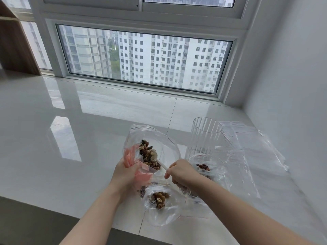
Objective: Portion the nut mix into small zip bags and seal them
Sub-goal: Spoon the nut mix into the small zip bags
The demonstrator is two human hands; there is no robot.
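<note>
A large clear bag [150, 137] of mixed nuts [149, 155] stands open on the white sill, gathered at its side by my left hand [126, 174]. My right hand [182, 173] grips a white spoon handle [163, 167] that points into that bag. Below my hands lies a small clear zip bag [159, 209], open, with some nuts [160, 198] inside. Behind my right hand sits another small bag [210, 167] holding a few dark nuts and raisins.
A tall ribbed clear glass [206, 137] stands just right of the big bag. Flat empty zip bags [256, 149] lie at the right by the white wall. The sill's front edge [88, 218] runs below my forearms. The window stands behind.
</note>
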